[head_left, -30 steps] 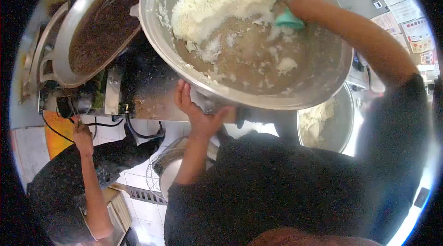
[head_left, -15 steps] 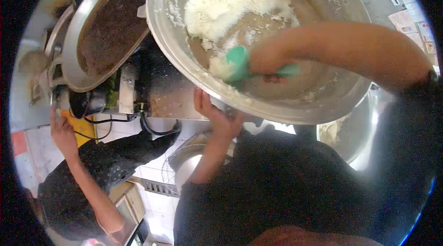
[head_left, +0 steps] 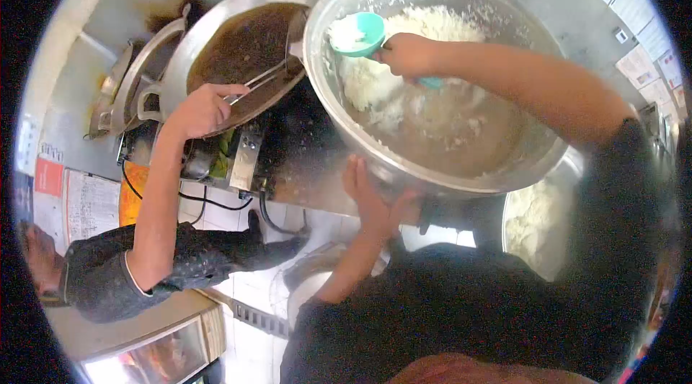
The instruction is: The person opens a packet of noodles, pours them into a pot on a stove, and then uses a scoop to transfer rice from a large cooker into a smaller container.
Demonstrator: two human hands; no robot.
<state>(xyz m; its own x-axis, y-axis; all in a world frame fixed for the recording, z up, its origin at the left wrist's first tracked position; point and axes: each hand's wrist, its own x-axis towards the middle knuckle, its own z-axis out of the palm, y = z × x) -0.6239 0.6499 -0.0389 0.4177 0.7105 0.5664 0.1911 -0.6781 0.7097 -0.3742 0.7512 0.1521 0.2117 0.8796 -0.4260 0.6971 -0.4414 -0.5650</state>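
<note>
My right hand (head_left: pixel 411 56) is closed round the handle of a turquoise scoop (head_left: pixel 371 32), its bowl heaped with white, crumbly food. The scoop is over the left part of a big metal pot (head_left: pixel 461 181), which leans so that its inside faces me. More of the white food (head_left: pixel 440 23) lies in the pot, with cloudy liquid (head_left: pixel 476 142) below it. Against the pot's outer wall, under the near rim, rests my left hand (head_left: pixel 375 204), thumb and fingers spread. Part of its contact with the pot is hidden.
At left, a wide wok (head_left: pixel 238 5) holds dark liquid; a co-worker's hand (head_left: pixel 198 110) works in it with metal tongs (head_left: pixel 256 82). A smaller pan (head_left: pixel 148 59) stands beyond. Lower right, another metal vessel (head_left: pixel 513 200) holds pale food. Black cables (head_left: pixel 223 204) hang below the stove.
My right hand has lifted the loaded scoop up and left towards the pot's far-left rim. The co-worker's hand has risen to the wok with tongs. The view has shifted.
</note>
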